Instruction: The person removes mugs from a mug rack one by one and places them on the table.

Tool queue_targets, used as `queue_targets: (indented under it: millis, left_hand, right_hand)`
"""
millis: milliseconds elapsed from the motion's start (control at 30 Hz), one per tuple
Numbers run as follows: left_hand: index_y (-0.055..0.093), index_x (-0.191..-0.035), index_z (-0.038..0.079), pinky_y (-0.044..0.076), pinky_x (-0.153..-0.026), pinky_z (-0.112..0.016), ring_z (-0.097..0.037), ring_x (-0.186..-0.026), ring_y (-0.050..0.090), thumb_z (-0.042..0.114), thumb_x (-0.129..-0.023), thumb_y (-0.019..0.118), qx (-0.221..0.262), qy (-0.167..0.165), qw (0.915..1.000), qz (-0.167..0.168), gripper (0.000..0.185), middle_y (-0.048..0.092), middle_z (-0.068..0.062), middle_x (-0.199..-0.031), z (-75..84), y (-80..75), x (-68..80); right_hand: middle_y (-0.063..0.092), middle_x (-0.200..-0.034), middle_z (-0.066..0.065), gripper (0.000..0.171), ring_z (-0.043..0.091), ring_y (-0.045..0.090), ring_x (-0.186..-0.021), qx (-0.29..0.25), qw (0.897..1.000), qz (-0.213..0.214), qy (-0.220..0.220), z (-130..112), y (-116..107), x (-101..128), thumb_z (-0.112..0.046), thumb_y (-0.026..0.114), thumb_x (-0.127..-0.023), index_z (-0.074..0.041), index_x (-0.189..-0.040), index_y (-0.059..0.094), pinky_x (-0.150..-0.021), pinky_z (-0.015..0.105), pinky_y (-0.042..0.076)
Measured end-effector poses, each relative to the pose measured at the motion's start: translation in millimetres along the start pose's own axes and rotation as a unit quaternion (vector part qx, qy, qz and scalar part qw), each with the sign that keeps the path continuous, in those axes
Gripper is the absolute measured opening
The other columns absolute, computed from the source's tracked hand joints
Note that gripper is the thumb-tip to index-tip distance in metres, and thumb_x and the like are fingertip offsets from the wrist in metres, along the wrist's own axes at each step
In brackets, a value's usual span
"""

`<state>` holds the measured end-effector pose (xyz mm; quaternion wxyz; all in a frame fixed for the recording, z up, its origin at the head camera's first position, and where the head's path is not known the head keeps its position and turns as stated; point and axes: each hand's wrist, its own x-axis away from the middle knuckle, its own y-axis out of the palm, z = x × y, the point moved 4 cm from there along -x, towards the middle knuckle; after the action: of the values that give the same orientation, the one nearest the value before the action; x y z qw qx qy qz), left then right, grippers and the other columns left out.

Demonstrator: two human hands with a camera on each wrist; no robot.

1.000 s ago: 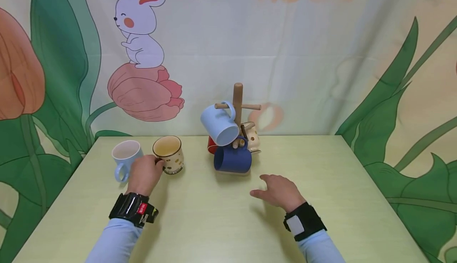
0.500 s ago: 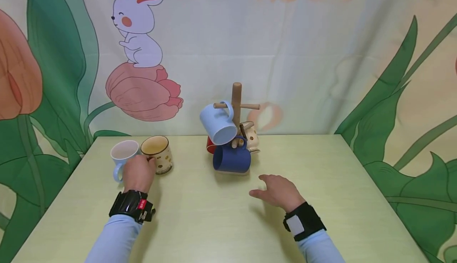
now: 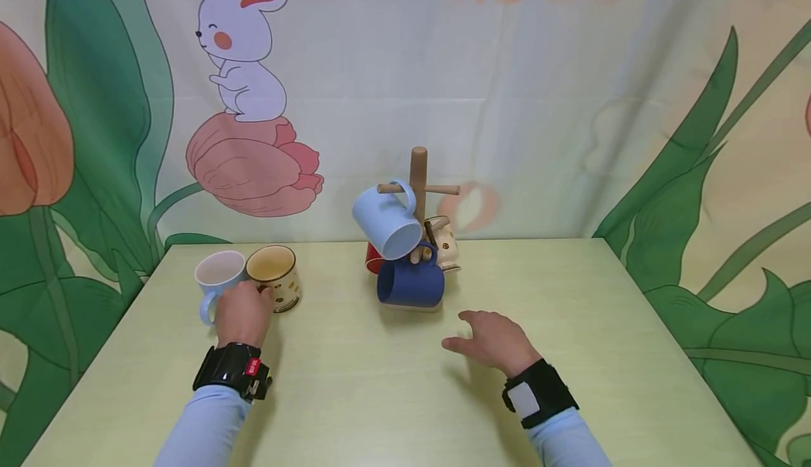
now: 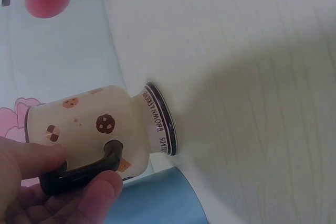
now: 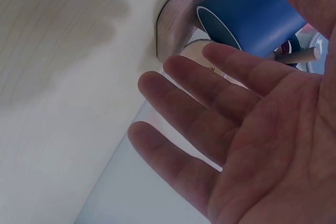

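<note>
My left hand [image 3: 242,315] pinches the dark handle of a cream mug [image 3: 285,280] with a cookie pattern. In the left wrist view the black handle [image 4: 79,177] lies between thumb and fingers, and the mug's base is at the table. Close on its left stands a light blue mug [image 3: 218,270], partly hidden by the hand. My right hand [image 3: 494,340] hovers over the table, fingers spread and holding nothing. Nearest to it is a dark blue mug [image 3: 412,282] on a wooden mug tree [image 3: 418,164]. A second light blue mug [image 3: 388,220] hangs above that one.
Behind the dark blue mug, a red mug [image 3: 374,259] and another cookie-patterned mug [image 3: 446,245] hang on the mug tree, partly hidden. A printed cloth [image 3: 538,115] hangs along the back edge of the pale table [image 3: 355,396].
The left hand has shifted the cream mug left, up beside the light blue mug. My right hand has stayed where it was.
</note>
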<state>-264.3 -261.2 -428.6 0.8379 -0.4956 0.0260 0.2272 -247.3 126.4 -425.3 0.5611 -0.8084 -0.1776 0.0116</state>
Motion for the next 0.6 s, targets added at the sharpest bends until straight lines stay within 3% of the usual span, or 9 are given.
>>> queue_targets:
  millis: [167,433,600]
  left_hand:
    - [0.069,-0.093,-0.011,0.039,-0.051,-0.041,-0.035,-0.061,0.057,0.014,-0.095,0.062,0.0,-0.005,1.0,-0.004,0.027,0.064,-0.02,-0.07,-0.7,0.2,0.4]
    - [0.069,-0.088,-0.01,0.039,-0.05,-0.042,-0.034,-0.059,0.057,0.014,-0.094,0.062,0.002,0.015,0.9999,0.009,0.025,0.063,-0.02,-0.068,-1.1,-1.4,3.5]
    - [0.071,-0.094,-0.01,0.041,-0.054,-0.042,-0.034,-0.062,0.058,0.015,-0.095,0.065,0.001,0.018,0.9998,0.002,0.025,0.066,-0.022,-0.072,-0.2,-2.1,3.6]
  right_hand:
    - [0.066,-0.124,0.016,0.064,0.034,0.062,-0.114,-0.001,1.0,0.001,-0.002,-1.0,0.6,-0.3,-0.047,0.068,-0.09,-0.001,-0.133,0.059,-0.095,0.048,0.048]
    - [0.066,-0.124,0.016,0.064,0.034,0.061,-0.115,-0.001,1.0,-0.001,-0.006,-1.6,2.2,-0.3,-0.047,0.068,-0.09,0.0,-0.133,0.059,-0.095,0.049,0.048]
    - [0.066,-0.125,0.015,0.064,0.034,0.061,-0.115,0.006,1.0,-0.001,-0.007,-3.6,0.5,-1.7,-0.048,0.067,-0.09,-0.001,-0.134,0.059,-0.095,0.048,0.048]
